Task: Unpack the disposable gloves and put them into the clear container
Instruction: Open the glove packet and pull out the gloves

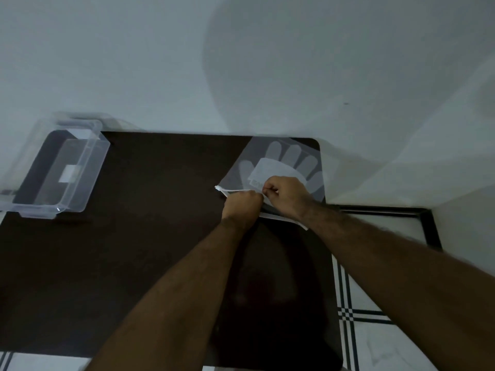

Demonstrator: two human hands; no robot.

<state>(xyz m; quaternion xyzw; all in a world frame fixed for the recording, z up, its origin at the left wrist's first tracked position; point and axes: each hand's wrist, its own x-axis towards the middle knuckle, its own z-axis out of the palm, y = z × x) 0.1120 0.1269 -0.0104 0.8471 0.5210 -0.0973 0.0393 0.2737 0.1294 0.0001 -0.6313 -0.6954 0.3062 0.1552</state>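
A translucent glove packet with a hand outline and a white label lies at the far right corner of the dark table. Both hands pinch its near white edge. My left hand grips the edge on the left side. Right beside it, almost touching, my right hand pinches the same edge. The clear container stands at the far left of the table, open on top, with a white label on its side; nothing shows inside it.
A pale wall runs directly behind the table. To the right, a black metal frame stands over white tiled floor with dark lines. The table's right edge lies close to my right forearm.
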